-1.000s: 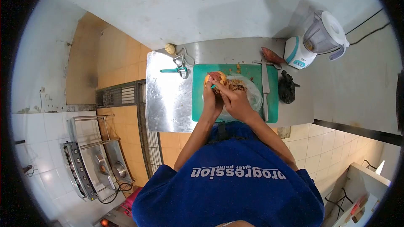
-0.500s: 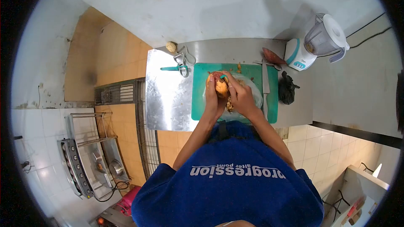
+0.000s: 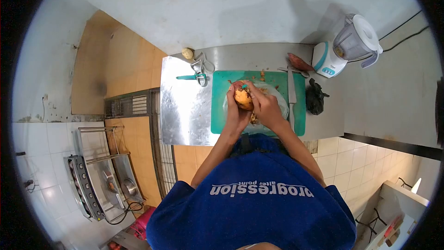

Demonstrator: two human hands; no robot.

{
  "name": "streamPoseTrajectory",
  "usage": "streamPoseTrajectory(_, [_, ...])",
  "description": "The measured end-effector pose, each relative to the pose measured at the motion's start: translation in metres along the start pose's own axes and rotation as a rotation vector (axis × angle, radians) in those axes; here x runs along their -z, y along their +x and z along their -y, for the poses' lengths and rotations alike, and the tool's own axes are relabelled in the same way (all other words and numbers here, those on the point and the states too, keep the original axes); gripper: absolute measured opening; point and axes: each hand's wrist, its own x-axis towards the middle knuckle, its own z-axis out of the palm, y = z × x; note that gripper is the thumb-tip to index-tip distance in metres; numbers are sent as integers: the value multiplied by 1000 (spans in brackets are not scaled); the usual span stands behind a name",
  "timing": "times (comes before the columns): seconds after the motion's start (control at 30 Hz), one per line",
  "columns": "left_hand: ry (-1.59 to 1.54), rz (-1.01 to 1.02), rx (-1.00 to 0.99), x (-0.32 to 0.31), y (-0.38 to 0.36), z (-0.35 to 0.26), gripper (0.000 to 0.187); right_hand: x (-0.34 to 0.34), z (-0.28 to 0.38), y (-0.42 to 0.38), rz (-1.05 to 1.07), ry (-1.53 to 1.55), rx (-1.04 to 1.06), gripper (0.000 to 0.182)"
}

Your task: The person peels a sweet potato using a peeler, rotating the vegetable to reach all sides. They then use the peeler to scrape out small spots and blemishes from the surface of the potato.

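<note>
Left hand [image 3: 237,116] first, as it comes through to me on the head camera: thumb and fingers wrap the near-left flank of a tuber [image 3: 243,99], cupping it just above the green cutting board [image 3: 218,115]. I see orange flesh across most of its upper face, with reddish skin at the far end. Its long axis points mostly away from the body, the far end leaning a little to the left.

Right hand [image 3: 268,108] is bent over the tuber's far right side, pinching a small teal tool [image 3: 244,86]. I can make out only a bit of teal near the fingertips; whether its edge meets the flesh, I cannot tell. Both hands are close to the tuber: the left supports it from the left, while the right reaches in from the right, so the tuber sits between them, with the teal tool at its far end.

Below, I see clear plastic [image 3: 280,99] spread on the board, with scraps [image 3: 254,118] near the wrists. A long knife [image 3: 292,88] lies on the board's right side, apart from both hands.
</note>
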Motion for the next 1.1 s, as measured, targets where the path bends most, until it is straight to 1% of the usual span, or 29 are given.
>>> streamPoseTrajectory(0.17, [-41, -23, 11, 7, -1, -1, 50, -6, -8, -6, 37, 64, 11, 47])
streamPoseTrajectory(0.23, [-45, -112, 30, -2, -3, -4, 50, -1, -7, -9, 224, 43, 110, 47])
streamPoseTrajectory(0.27, [-42, -112, 34, 3, -3, -5, 50, -1, -5, -12, 221, 44, 106, 47])
streamPoseTrajectory(0.33, [-56, -29, 19, 6, 1, -10, 52, 1, -1, -11, 249, 105, 11, 47])
streamPoseTrajectory(0.37, [-73, -15, 42, 7, 0, -8, 51, 3, -1, -9, 252, 101, 13, 47])
streamPoseTrajectory(0.43, [-53, -31, 35, -5, -4, -9, 50, 2, 4, -4, 75, 269, -82, 48])
streamPoseTrajectory(0.47, [-27, -50, 38, -6, -7, -8, 49, 2, 6, -2, 84, 276, -83, 48])
streamPoseTrajectory(0.53, [-14, -18, 60, -4, -6, -9, 47, 5, 4, 3, 31, 126, -54, 48])
streamPoseTrajectory(0.63, [35, -6, 28, -5, -5, -6, 47, 1, 4, 0, 14, 94, -4, 47])
streamPoseTrajectory(0.7, [42, 23, 11, 2, -5, -7, 46, -1, 1, -2, 13, 98, 16, 48])
streamPoseTrajectory(0.77, [11, 7, 19, 12, -2, -4, 46, -3, -2, -1, 16, 106, 37, 48])
streamPoseTrajectory(0.83, [-18, -5, 31, 14, -2, -4, 45, -4, -4, 1, 1, 145, 153, 49])
streamPoseTrajectory(0.87, [-36, -14, 48, 14, -3, -3, 45, -4, -6, 0, -3, 147, 152, 49])
streamPoseTrajectory(0.93, [-53, -21, 70, 4, -8, -6, 45, 1, -12, -4, 171, 97, 56, 49])
streamPoseTrajectory(0.97, [-37, -61, 83, -1, -11, -8, 45, 3, -14, -6, 168, 96, 54, 49])
streamPoseTrajectory(1.0, [-20, -102, 94, -6, -13, -11, 46, 5, -13, -8, 271, 77, 64, 49])
streamPoseTrajectory(1.03, [-16, -100, 97, -4, -14, -12, 46, 6, -12, -10, 371, 57, 73, 49])
streamPoseTrajectory(1.07, [-36, -43, 97, -1, -13, -14, 46, 6, -10, -12, 365, 55, 70, 49])
streamPoseTrajectory(1.1, [-57, 17, 94, -2, -10, -15, 46, 5, -7, -11, 255, 187, -2, 48])
